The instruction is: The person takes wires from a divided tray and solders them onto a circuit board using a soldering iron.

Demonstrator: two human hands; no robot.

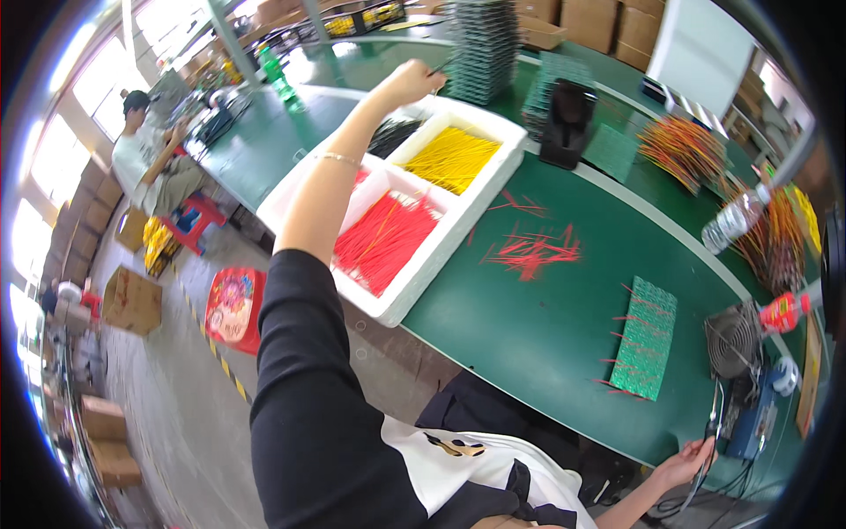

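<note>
Two hands: left hand (412, 83), grip closed at board stack (481, 48) above wire tray (401, 310); right hand (686, 462), grip around cable (710, 441) at tabletop (529, 326) edge.

The left hand (410, 84) hides whatever its fingers pinch; the right hand (687, 460) partly covers a cable (709, 432).

green table (538, 326) bears a white foam tray (414, 284), loose red wires (531, 251), a green board (646, 338).

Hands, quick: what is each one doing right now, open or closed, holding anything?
Left hand: closed in a pinch at the tall stack of green circuit boards; what it pinches cannot be told.
Right hand: closed around a thin tool with a cable.
</note>
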